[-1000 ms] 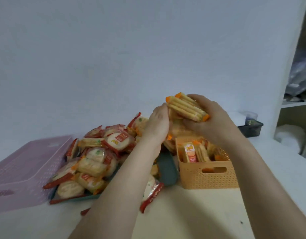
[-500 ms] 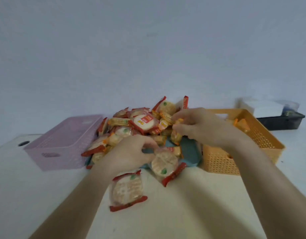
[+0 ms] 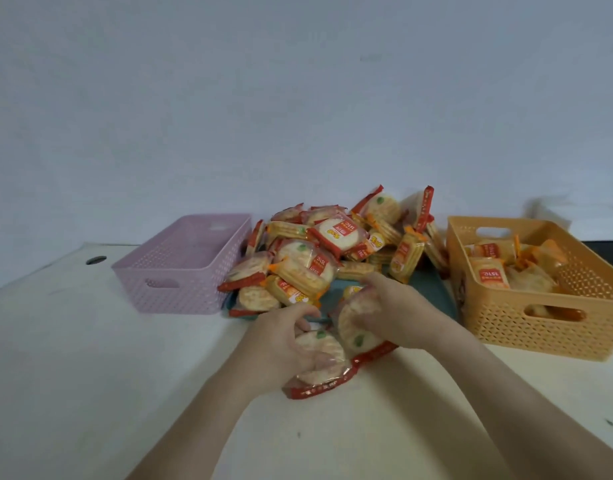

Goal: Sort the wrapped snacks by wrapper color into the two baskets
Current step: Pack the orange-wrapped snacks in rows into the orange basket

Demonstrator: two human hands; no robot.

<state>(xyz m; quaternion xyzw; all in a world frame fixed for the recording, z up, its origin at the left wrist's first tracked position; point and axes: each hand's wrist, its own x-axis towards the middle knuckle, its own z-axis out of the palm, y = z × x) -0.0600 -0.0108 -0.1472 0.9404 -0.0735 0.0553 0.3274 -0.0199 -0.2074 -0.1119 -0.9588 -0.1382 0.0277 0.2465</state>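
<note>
While left hand point(image 3: 281, 344) and right hand point(image 3: 402, 313) grip red snacks point(image 3: 320, 355), three-o'clock orange basket point(image 3: 540, 327) holds some; nine-o'clock pink basket point(image 3: 173, 289) none; pile point(image 3: 332, 247) unsorted.

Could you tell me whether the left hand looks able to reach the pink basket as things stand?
Probably yes. The left hand, gripping a red-edged snack, has only bare table between it and the pink basket, whose top is open. The right hand grips another snack, clear of that path.
</note>
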